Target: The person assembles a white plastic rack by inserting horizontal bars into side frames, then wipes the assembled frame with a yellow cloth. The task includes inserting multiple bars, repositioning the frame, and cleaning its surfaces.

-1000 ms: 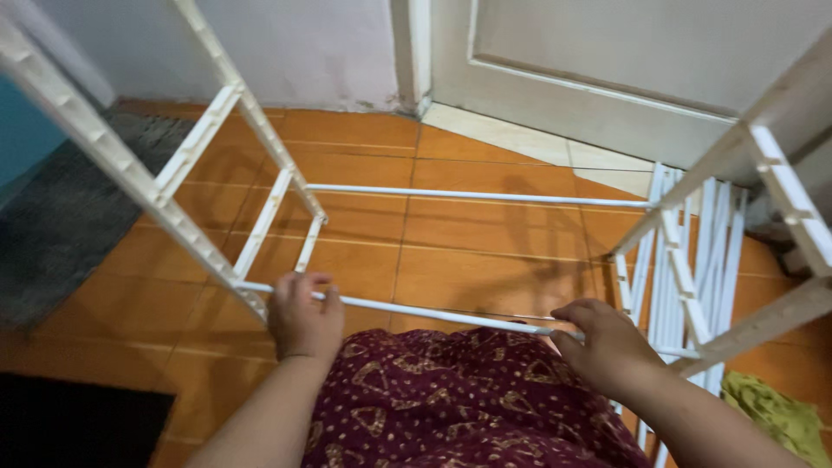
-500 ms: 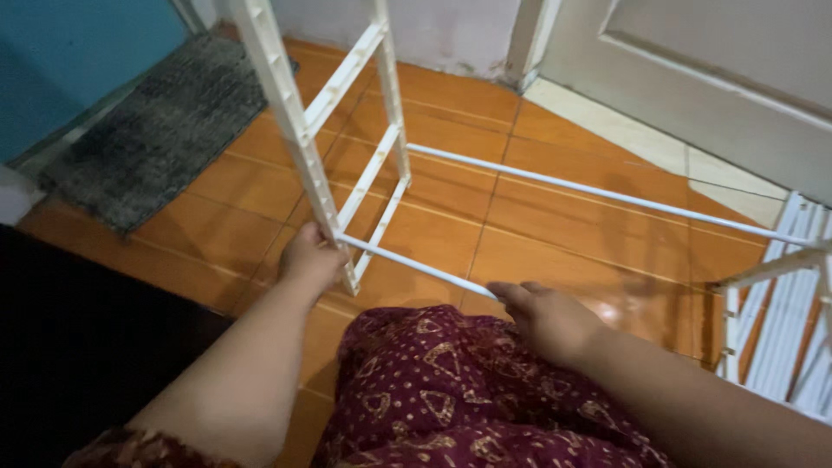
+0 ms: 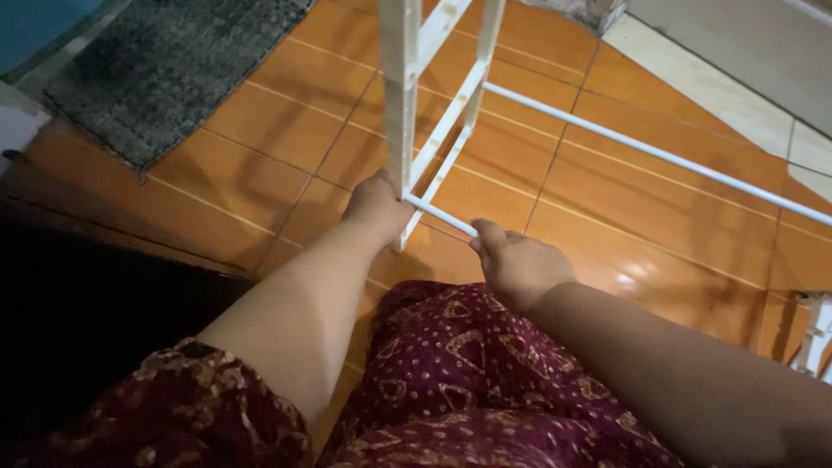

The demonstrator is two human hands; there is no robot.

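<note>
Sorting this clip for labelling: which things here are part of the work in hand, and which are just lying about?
In hand:
left hand at the white frame post
right hand on the thin white rod
upper rod

Lying about:
grey mat
white parts at right edge

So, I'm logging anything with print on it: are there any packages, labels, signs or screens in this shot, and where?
None in view. There is only the white rack frame with its thin white rod held by the left hand and right hand, a grey mat upper left, and the orange tiled floor.
</note>
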